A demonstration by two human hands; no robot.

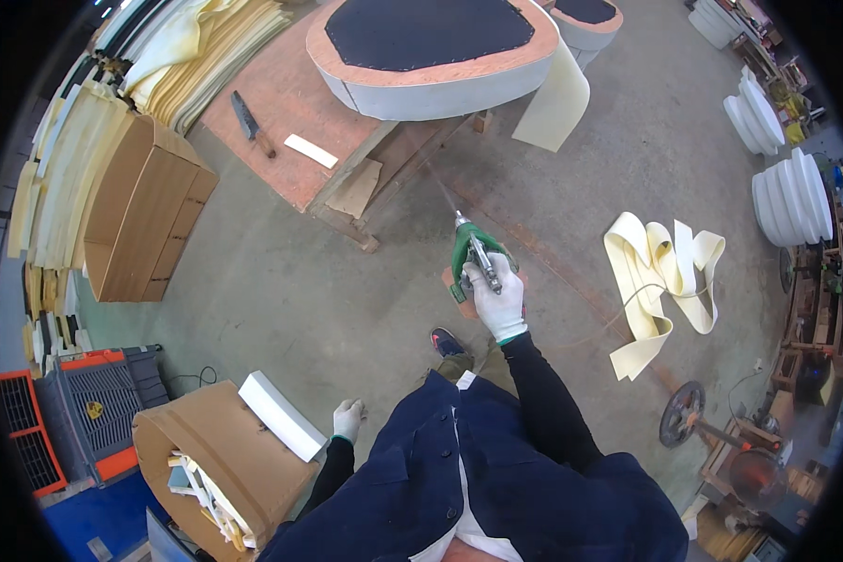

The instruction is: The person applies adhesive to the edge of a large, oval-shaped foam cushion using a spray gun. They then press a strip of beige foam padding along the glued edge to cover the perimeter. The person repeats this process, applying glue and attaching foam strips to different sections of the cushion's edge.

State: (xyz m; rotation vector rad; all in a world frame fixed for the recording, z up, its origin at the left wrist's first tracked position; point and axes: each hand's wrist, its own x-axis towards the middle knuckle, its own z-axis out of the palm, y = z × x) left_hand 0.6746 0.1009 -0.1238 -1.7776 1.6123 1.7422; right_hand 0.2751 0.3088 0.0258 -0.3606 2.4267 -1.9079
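Note:
My right hand (pixel 499 302), in a white glove, grips a spray gun (pixel 478 258) with a green body. A thin mist streams from its nozzle toward the near side of a rounded wooden frame (pixel 543 49). Dark fabric covers the middle of this frame, and white foam (pixel 412 100) wraps its side. From its right end hangs a loose cream foam strip (pixel 554 98). Low at my left side, my left hand (pixel 348 419), also gloved, has its fingers curled with nothing visible in them. Close by it a white foam block (pixel 283 417) leans on a cardboard box (pixel 192 431).
The frame rests on a wooden table (pixel 290 112) with a knife (pixel 250 122) and a white strip (pixel 311 151). Cream foam strips (pixel 642 281) lie on the floor at right, near a thin hose. Stacked foam sheets (pixel 206 56) and a carton (pixel 145 211) stand left.

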